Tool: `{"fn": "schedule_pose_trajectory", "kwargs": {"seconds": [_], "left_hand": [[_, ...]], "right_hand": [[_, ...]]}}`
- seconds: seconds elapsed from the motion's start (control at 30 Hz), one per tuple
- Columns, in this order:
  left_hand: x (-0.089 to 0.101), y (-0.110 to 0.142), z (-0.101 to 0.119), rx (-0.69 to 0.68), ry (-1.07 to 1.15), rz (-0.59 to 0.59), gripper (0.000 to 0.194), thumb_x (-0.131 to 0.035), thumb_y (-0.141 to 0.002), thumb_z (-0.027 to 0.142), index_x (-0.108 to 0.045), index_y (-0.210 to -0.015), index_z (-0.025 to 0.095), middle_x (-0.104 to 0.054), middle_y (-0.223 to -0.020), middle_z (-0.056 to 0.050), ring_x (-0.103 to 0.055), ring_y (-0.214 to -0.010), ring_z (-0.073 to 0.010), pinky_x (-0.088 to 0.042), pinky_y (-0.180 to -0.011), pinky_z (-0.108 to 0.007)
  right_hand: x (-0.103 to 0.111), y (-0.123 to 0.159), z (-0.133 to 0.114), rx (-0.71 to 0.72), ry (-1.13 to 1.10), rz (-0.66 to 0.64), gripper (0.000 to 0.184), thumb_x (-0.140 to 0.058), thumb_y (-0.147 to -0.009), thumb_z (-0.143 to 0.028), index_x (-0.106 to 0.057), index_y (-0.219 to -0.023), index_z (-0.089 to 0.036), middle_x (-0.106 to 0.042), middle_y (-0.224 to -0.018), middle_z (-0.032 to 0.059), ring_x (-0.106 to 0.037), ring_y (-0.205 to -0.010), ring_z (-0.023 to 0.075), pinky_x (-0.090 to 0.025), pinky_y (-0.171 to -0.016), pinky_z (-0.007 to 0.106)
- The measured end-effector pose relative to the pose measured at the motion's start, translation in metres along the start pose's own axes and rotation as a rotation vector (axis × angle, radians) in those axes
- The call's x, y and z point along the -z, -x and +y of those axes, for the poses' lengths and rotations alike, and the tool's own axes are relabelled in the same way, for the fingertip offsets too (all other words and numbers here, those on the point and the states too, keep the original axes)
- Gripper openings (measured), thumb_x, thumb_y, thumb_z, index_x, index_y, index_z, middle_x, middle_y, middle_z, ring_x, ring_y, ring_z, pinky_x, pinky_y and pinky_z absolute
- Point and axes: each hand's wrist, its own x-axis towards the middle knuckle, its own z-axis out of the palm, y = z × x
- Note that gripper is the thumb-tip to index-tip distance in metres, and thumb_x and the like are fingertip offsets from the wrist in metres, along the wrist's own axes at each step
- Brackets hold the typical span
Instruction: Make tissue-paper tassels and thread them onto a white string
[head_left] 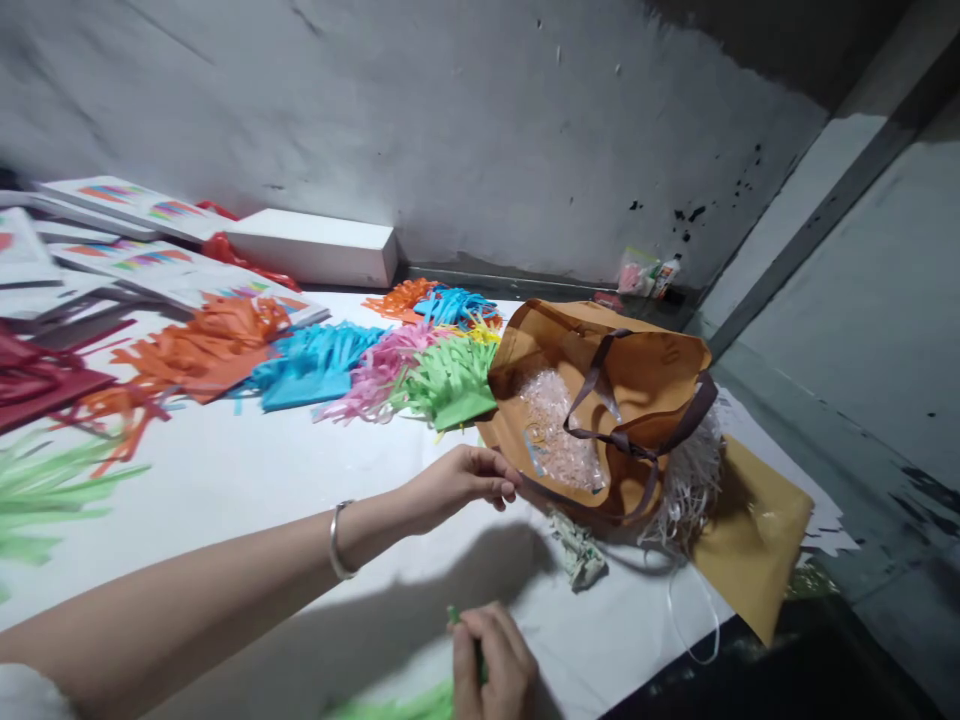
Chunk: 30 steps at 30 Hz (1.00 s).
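Note:
My left hand (476, 480) reaches across to an orange-brown bag (517, 450) with dark ribbon handles, lying on its side. Its thumb and index finger pinch together at the bag's lower rim. Inside the bag is a clear packet of small pinkish bits (562, 435). Low in the view, my right hand (499, 665) is closed around a green tissue-paper tassel, whose narrow tip pokes up past the thumb. Blurred green strips (405, 706) trail to the left of that hand. A crumpled pale green scrap (579, 552) lies just below the bag.
Fringed paper bundles in orange (225, 345), blue (319, 360), pink (390, 365) and green (454, 380) line the white-covered table (300, 470). White boxes (322, 245) stand against the wall. A white fringe (690, 485) and yellow envelope (754, 535) lie right of the bag.

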Motion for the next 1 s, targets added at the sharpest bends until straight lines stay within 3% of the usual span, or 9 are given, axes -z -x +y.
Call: {"fn": "schedule_pose_trajectory", "kwargs": {"seconds": [0.13, 0.33, 0.47, 0.63, 0.77, 1.0], "left_hand": [[-0.007, 0.073, 0.021, 0.208, 0.682, 0.033, 0.029, -0.084, -0.074, 0.032, -0.071, -0.087, 0.009, -0.069, -0.072, -0.005, -0.062, -0.061, -0.0124, -0.051, -0.060, -0.025], [-0.023, 0.154, 0.041, 0.170, 0.808, 0.216, 0.031, -0.085, -0.073, 0.033, -0.068, -0.086, 0.011, -0.066, -0.069, -0.001, -0.059, -0.059, -0.0108, -0.048, -0.059, -0.024], [-0.029, 0.192, 0.044, 0.043, 0.642, 0.371, 0.025, -0.076, -0.083, 0.034, -0.066, -0.088, 0.012, -0.062, -0.071, 0.000, -0.057, -0.062, -0.0107, -0.048, -0.061, -0.024], [-0.029, 0.225, 0.044, -0.202, 0.135, 0.480, 0.009, -0.057, -0.093, 0.017, -0.065, -0.092, 0.014, -0.064, -0.076, -0.004, -0.059, -0.066, -0.0119, -0.049, -0.061, -0.023], [-0.028, 0.241, 0.045, -0.319, -0.072, 0.503, 0.014, -0.052, -0.094, 0.009, -0.063, -0.096, 0.016, -0.068, -0.081, -0.005, -0.063, -0.074, -0.0125, -0.050, -0.067, -0.021], [-0.030, 0.255, 0.045, -0.336, -0.148, 0.416, 0.015, -0.050, -0.096, 0.013, -0.064, -0.097, 0.016, -0.069, -0.083, -0.007, -0.064, -0.074, -0.0132, -0.051, -0.068, -0.021]], "right_hand": [[0.019, -0.005, -0.023, -0.001, -0.061, 0.071, 0.019, -0.046, -0.098, -0.016, -0.062, -0.089, -0.021, -0.064, -0.073, 0.0022, -0.065, -0.066, 0.0141, -0.051, -0.062, 0.022], [0.031, -0.011, -0.079, 0.075, -0.061, -0.060, 0.016, -0.050, -0.095, -0.011, -0.061, -0.090, -0.021, -0.063, -0.074, 0.0007, -0.064, -0.068, 0.0126, -0.051, -0.066, 0.021], [0.022, -0.006, -0.106, 0.096, -0.064, -0.152, 0.018, -0.050, -0.095, -0.012, -0.060, -0.082, -0.021, -0.061, -0.071, -0.0009, -0.060, -0.065, 0.0109, -0.048, -0.064, 0.019], [0.016, 0.005, -0.124, 0.028, -0.062, -0.239, 0.021, -0.050, -0.095, -0.017, -0.059, -0.076, -0.020, -0.059, -0.067, -0.0018, -0.058, -0.062, 0.0110, -0.045, -0.059, 0.019], [0.018, 0.011, -0.133, -0.008, -0.055, -0.322, 0.023, -0.049, -0.093, -0.017, -0.058, -0.072, -0.020, -0.056, -0.066, -0.0022, -0.056, -0.061, 0.0111, -0.043, -0.057, 0.020], [0.020, 0.019, -0.143, 0.044, -0.032, -0.376, 0.024, -0.049, -0.092, -0.016, -0.054, -0.069, -0.020, -0.052, -0.064, -0.0029, -0.051, -0.059, 0.0103, -0.040, -0.057, 0.020]]}}
